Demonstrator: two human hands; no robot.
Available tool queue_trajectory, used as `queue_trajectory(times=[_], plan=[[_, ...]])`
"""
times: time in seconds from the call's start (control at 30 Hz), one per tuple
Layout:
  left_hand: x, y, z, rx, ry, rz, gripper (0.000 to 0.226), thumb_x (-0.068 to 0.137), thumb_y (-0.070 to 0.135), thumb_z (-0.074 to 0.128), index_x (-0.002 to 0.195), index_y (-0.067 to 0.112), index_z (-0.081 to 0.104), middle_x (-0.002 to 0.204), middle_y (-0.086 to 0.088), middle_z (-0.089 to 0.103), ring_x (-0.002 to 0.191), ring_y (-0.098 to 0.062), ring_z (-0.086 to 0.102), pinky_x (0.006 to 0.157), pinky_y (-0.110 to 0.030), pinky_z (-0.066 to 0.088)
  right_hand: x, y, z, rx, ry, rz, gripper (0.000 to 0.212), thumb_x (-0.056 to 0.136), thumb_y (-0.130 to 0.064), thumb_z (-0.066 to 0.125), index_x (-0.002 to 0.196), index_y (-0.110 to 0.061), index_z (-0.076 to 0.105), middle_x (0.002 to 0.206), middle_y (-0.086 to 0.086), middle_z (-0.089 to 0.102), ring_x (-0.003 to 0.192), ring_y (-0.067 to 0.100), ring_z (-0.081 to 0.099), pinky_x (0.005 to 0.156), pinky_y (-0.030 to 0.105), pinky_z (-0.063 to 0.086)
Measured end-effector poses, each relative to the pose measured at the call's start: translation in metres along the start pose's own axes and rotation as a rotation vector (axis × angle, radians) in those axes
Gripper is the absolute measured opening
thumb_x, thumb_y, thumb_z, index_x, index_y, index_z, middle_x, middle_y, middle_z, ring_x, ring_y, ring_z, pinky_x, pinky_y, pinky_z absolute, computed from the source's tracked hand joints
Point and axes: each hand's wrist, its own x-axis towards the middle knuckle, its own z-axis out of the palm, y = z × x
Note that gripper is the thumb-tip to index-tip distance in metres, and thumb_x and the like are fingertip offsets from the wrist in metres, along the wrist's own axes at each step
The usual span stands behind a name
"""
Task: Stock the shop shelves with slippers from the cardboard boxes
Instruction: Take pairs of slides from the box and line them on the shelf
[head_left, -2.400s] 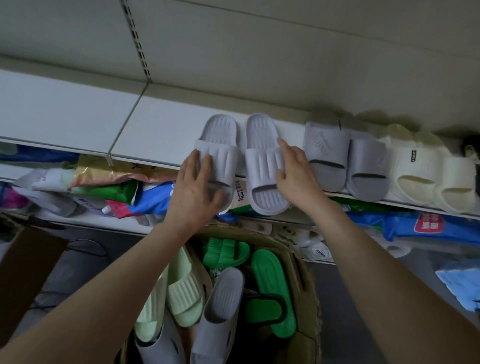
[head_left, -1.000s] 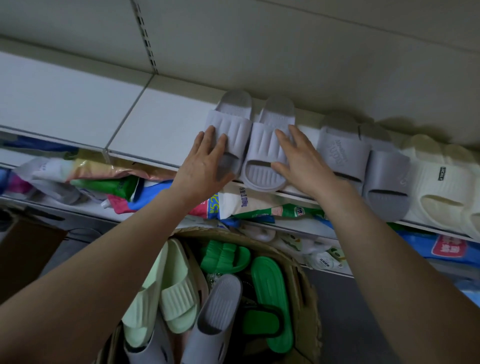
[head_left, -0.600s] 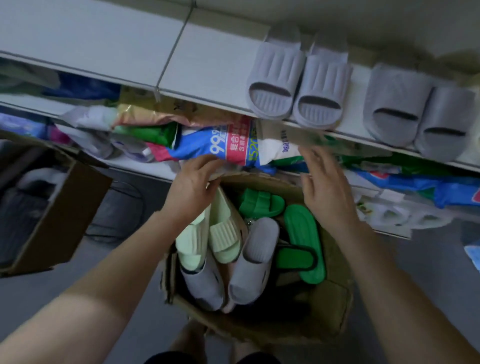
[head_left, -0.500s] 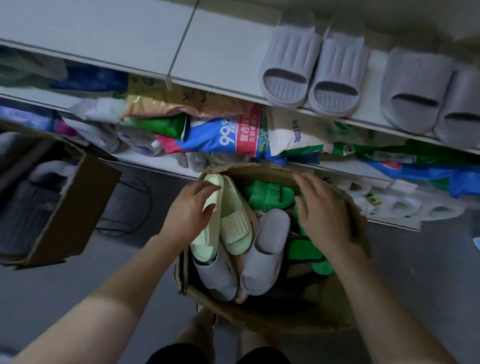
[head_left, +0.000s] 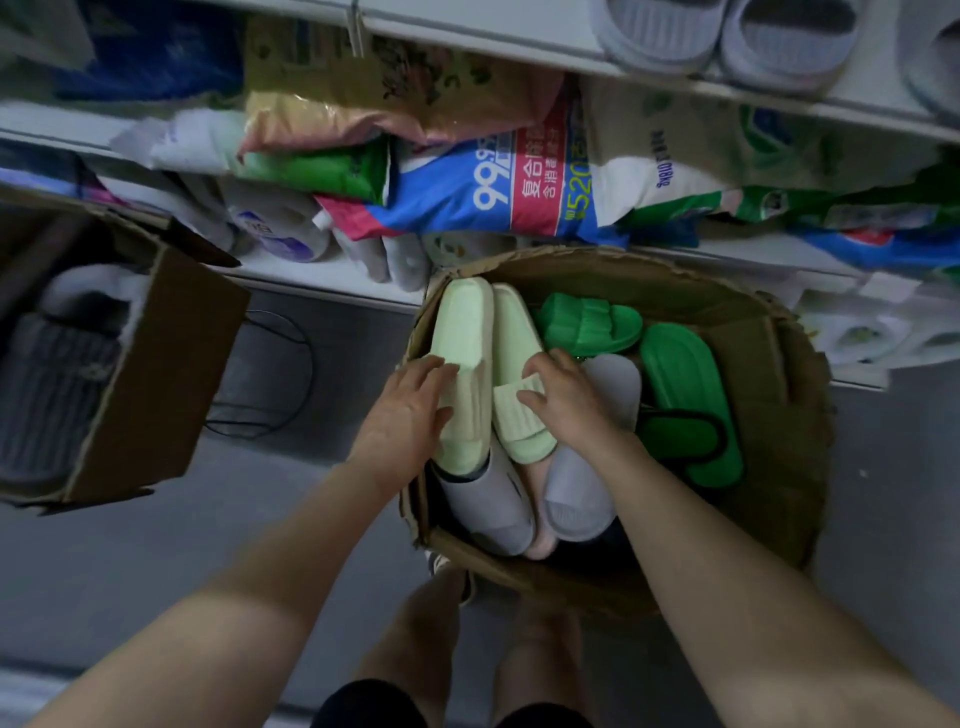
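Two pale-green slippers (head_left: 465, 332) in cardboard box (head_left: 779, 364) | left hand (head_left: 405, 410) grips one | right hand (head_left: 576, 402) pinches other's strap

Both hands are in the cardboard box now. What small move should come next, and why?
Probably lift the pale green slippers straight up out of the box. The left hand and right hand each hold one at its strap, and the pair lies on top of the others.

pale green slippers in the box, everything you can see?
Two pale green slippers, matte, foam-like, lie side by side at the left inside the cardboard box, atop grey slippers. The right one shows a ribbed strap; the left is turned on its side. The left hand grips the left one, the right hand the strap.
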Motion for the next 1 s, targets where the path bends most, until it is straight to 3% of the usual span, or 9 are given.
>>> queue_trajectory(times=[0.1, 0.2, 0.3, 0.43, 0.53, 0.63, 0.77, 0.87, 1.0], plan=[[0.005, -0.003, -0.001, -0.041, -0.015, -0.017, 0.028, 0.085, 0.01, 0.065, 0.112, 0.007, 0.058, 0.122, -0.013, 0.057, 0.114, -0.034, 0.05, 0.1, -0.041, 0.041, -0.009, 0.002, -0.014, 0.137, 0.031, 0.083, 0.017, 0.092, -0.031, 0.062, 0.093, -0.024, 0.047, 0.112, 0.009, 0.044, 0.092, 0.028, 0.051, 0.069, 0.031, 0.036], [0.007, 0.002, -0.008, -0.09, -0.022, -0.011, 0.018, 0.087, 0.014, 0.064, 0.105, 0.012, 0.059, 0.102, -0.007, 0.062, 0.099, -0.029, 0.054, 0.082, -0.036, 0.043, -0.031, 0.009, -0.044, 0.256, 0.131, 0.111, 0.017, 0.091, -0.035, 0.061, 0.091, -0.026, 0.046, 0.108, 0.01, 0.048, 0.095, 0.027, 0.05, 0.072, 0.032, 0.037], [0.009, 0.014, -0.015, -0.097, 0.002, 0.072, 0.017, 0.087, 0.017, 0.065, 0.103, 0.015, 0.061, 0.092, -0.006, 0.063, 0.09, -0.029, 0.055, 0.076, -0.039, 0.047, -0.06, 0.024, -0.071, 0.292, 0.18, 0.174, 0.02, 0.092, -0.038, 0.06, 0.099, -0.026, 0.046, 0.112, 0.006, 0.046, 0.096, 0.022, 0.05, 0.073, 0.03, 0.035], [0.018, 0.035, -0.016, -0.078, -0.035, 0.128, 0.032, 0.086, 0.041, 0.048, 0.102, 0.019, 0.065, 0.085, -0.003, 0.064, 0.082, -0.029, 0.056, 0.072, -0.04, 0.05, -0.081, 0.049, -0.072, 0.22, 0.107, 0.254, 0.041, 0.091, -0.045, 0.06, 0.124, -0.029, 0.042, 0.132, 0.007, 0.049, 0.113, 0.027, 0.052, 0.08, 0.034, 0.042], [0.024, 0.048, -0.001, -0.099, -0.015, 0.07, 0.029, 0.082, 0.043, 0.061, 0.103, 0.024, 0.068, 0.093, -0.005, 0.057, 0.083, -0.029, 0.052, 0.079, -0.037, 0.046, -0.08, 0.062, -0.057, 0.268, 0.103, 0.298, 0.068, 0.093, -0.048, 0.058, 0.149, -0.029, 0.025, 0.15, 0.005, 0.04, 0.132, 0.029, 0.044, 0.097, 0.039, 0.042], [0.018, 0.055, 0.022, -0.162, -0.062, -0.022, 0.037, 0.075, 0.025, 0.079, 0.11, 0.021, 0.067, 0.11, -0.012, 0.052, 0.1, -0.035, 0.051, 0.088, -0.045, 0.046, -0.072, 0.07, -0.053, 0.308, 0.119, 0.309, 0.069, 0.095, -0.05, 0.053, 0.152, -0.03, 0.022, 0.15, 0.006, 0.041, 0.132, 0.03, 0.044, 0.101, 0.04, 0.041], [0.006, 0.064, 0.04, -0.286, -0.118, -0.258, 0.06, 0.079, 0.035, 0.074, 0.13, 0.027, 0.044, 0.131, -0.009, 0.047, 0.117, -0.033, 0.05, 0.087, -0.042, 0.047, -0.07, 0.073, -0.056, 0.366, 0.03, 0.303, 0.067, 0.096, -0.049, 0.051, 0.154, -0.028, 0.024, 0.156, 0.002, 0.034, 0.139, 0.026, 0.038, 0.105, 0.037, 0.036], [0.005, 0.072, 0.05, -0.429, -0.168, -0.45, 0.084, 0.082, 0.038, 0.071, 0.147, 0.02, 0.021, 0.136, -0.013, 0.051, 0.118, -0.035, 0.053, 0.087, -0.041, 0.047, -0.074, 0.077, -0.056, 0.369, 0.0, 0.311, 0.065, 0.096, -0.05, 0.051, 0.152, -0.028, 0.026, 0.154, 0.001, 0.038, 0.136, 0.026, 0.041, 0.099, 0.034, 0.038], [0.003, 0.07, 0.055, -0.482, -0.2, -0.508, 0.08, 0.086, 0.036, 0.067, 0.149, 0.02, 0.021, 0.138, -0.014, 0.05, 0.12, -0.034, 0.052, 0.088, -0.039, 0.046, -0.079, 0.081, -0.054, 0.402, -0.003, 0.311, 0.048, 0.096, -0.045, 0.053, 0.14, -0.031, 0.038, 0.135, 0.002, 0.053, 0.11, 0.021, 0.054, 0.083, 0.033, 0.044]])
